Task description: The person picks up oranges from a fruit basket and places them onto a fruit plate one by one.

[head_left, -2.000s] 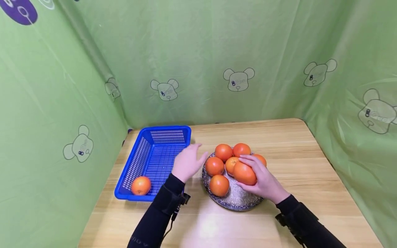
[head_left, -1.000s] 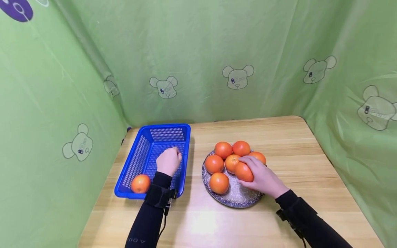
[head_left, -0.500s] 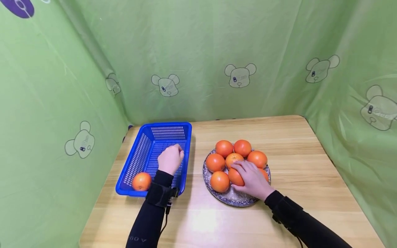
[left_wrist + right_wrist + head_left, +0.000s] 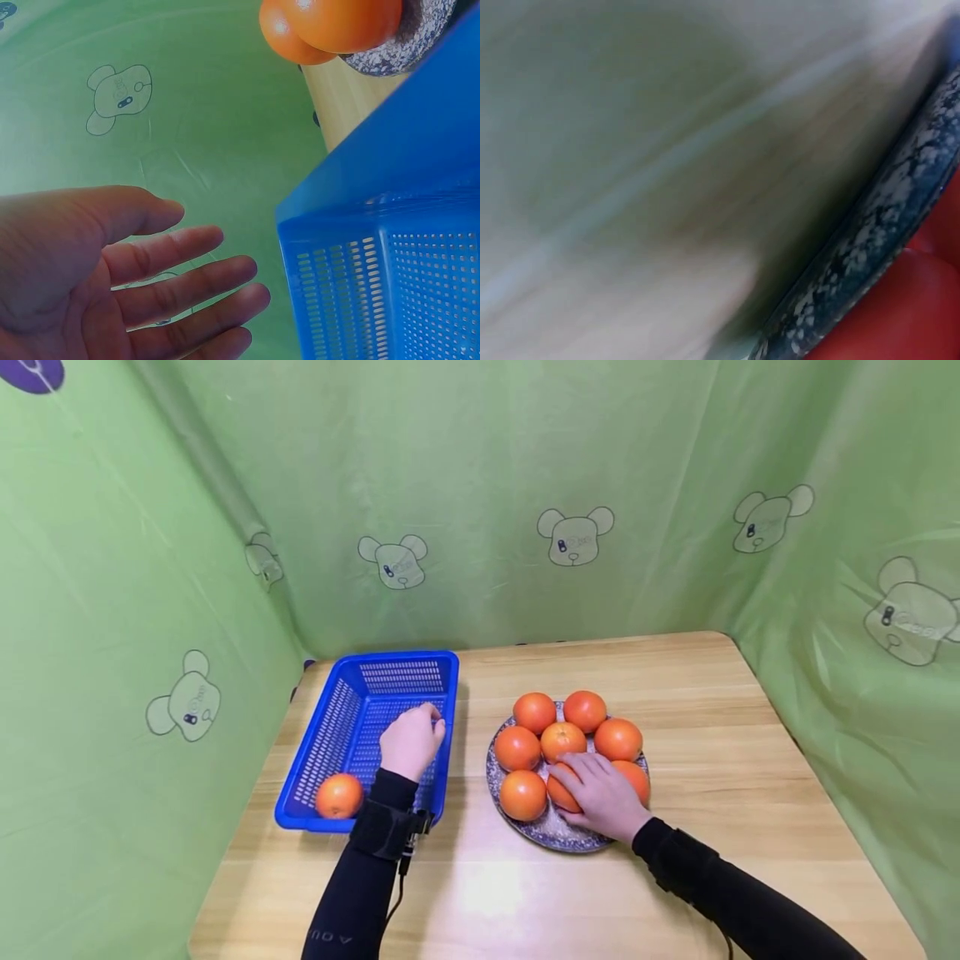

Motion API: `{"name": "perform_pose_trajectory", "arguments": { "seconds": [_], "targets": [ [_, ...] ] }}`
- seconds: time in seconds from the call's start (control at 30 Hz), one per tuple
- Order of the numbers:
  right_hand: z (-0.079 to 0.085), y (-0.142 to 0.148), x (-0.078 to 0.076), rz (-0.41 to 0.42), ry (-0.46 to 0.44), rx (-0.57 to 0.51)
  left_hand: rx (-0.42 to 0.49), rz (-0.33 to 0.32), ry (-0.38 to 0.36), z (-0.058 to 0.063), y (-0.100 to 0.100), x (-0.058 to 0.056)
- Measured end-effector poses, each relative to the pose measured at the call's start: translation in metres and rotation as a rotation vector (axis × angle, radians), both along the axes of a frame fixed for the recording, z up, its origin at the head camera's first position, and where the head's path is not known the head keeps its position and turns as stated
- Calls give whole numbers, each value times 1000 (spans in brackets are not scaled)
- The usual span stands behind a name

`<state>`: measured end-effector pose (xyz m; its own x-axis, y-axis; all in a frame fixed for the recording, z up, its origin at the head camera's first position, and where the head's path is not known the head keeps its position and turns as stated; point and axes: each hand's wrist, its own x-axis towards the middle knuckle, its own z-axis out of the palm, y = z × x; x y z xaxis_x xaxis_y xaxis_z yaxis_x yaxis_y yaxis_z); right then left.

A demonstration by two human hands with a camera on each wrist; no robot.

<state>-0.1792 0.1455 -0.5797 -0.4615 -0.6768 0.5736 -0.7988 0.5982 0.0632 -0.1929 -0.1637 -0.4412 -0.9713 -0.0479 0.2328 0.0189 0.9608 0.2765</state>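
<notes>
My right hand (image 4: 602,795) is over the front of the speckled plate (image 4: 557,842), its fingers curled round an orange (image 4: 564,788) that sits among several others, partly hidden by the hand. Another orange (image 4: 632,781) lies just right of the hand. In the right wrist view the plate's dark rim (image 4: 855,247) shows with red-orange fruit (image 4: 907,307) behind it; the hand itself is out of that view. My left hand (image 4: 411,742) hangs over the blue basket (image 4: 302,760), holding nothing. The left wrist view shows its fingers (image 4: 195,292) loosely bent, beside the basket's wall (image 4: 345,300).
One orange (image 4: 339,796) lies in the near left corner of the basket. Both basket and plate stand on a wooden table (image 4: 510,910), the plate to the right. A green curtain (image 4: 480,460) with bear heads surrounds the table's back and sides.
My right hand has carried its orange down and left onto the front of the plate, uncovering another orange at the right. My left hand moved left from beside the plate to over the basket.
</notes>
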Motion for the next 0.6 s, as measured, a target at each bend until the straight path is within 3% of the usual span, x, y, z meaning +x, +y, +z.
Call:
{"name": "perform_pose_trajectory", "arguments": {
  "seconds": [0.4, 0.6],
  "targets": [
    [0, -1, 2, 26, 5, 72, -6, -14, 6, 4, 2, 2],
    [3, 0, 4, -5, 5, 103, -2, -17, 13, 6, 3, 3]
  ]
}}
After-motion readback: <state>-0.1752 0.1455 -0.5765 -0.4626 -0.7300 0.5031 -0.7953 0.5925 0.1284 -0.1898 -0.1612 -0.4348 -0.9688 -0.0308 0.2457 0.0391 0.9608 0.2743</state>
